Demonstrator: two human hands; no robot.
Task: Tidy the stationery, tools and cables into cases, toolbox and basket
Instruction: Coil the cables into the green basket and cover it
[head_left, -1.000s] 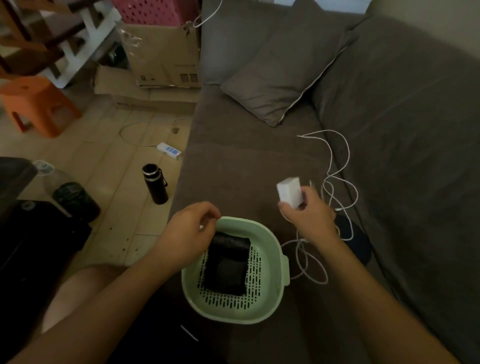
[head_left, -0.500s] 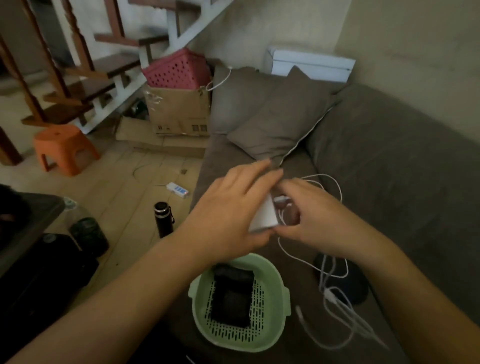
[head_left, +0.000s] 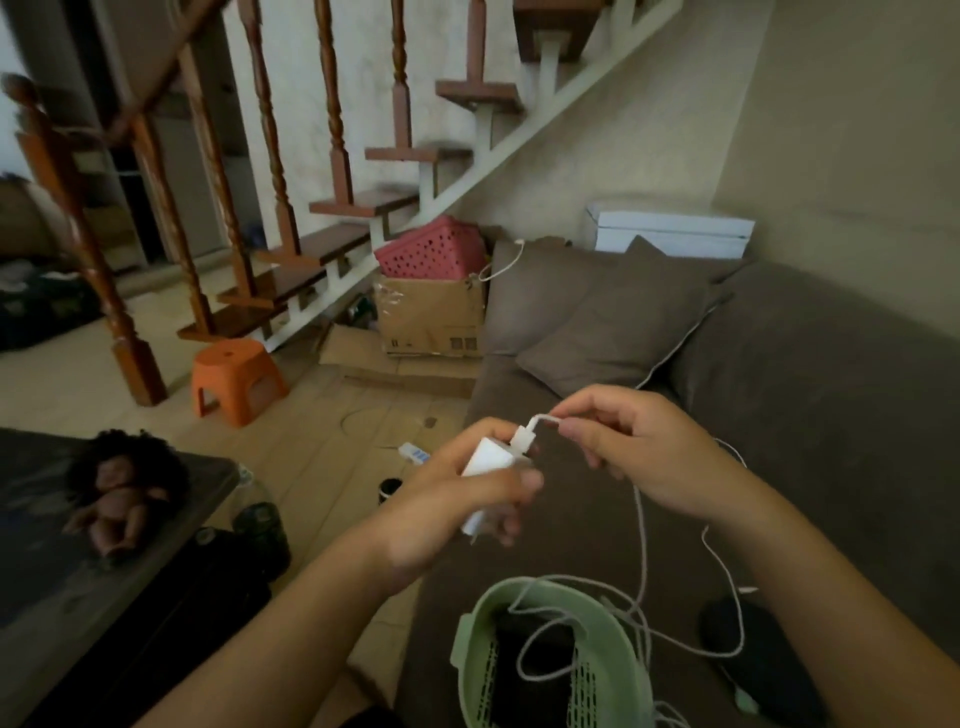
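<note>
Far left: a dark tabletop (head_left: 41, 587) with a doll (head_left: 122, 493) lying flat on its back.
Floor: an orange stool (head_left: 236, 376) stands by the foot of the staircase. Further right a white power strip (head_left: 414, 453) lies on the boards, just past the left knuckles.
Back wall: a cardboard box (head_left: 428, 317) sits against the sofa's end, with a pink basket (head_left: 431, 254) on top of it.
Left hand: the left hand (head_left: 452, 509) is up in front of the camera. Its fingers (head_left: 498, 486) are curled tight round the white charger (head_left: 488, 467), thumb across its face.
Charger: in mid-air between the two hands, tilted, plug end up, well above the green basket (head_left: 467, 631).
Connector: the white connector (head_left: 522, 436) meets the charger's top end. Whether it is fully seated, I cannot tell.
Right hand: the right hand (head_left: 639, 457) is just right of the charger. Thumb and forefinger pinch the cable (head_left: 640, 535) right behind the connector, and the other fingers are loosely curled.
Cable: it drops below the right hand, and loops of it fall into the green basket and across the seat beside it.
Green basket: at the bottom edge, on the sofa seat under the hands. A dark flat thing (head_left: 540, 649) lies inside, beneath the cable loops.
Right side: the brown sofa (head_left: 831, 415) fills the frame, with a cushion (head_left: 613, 322) leaning in its far corner. A dark round object (head_left: 763, 654) lies on the seat just right of the basket, with cable crossing it.
</note>
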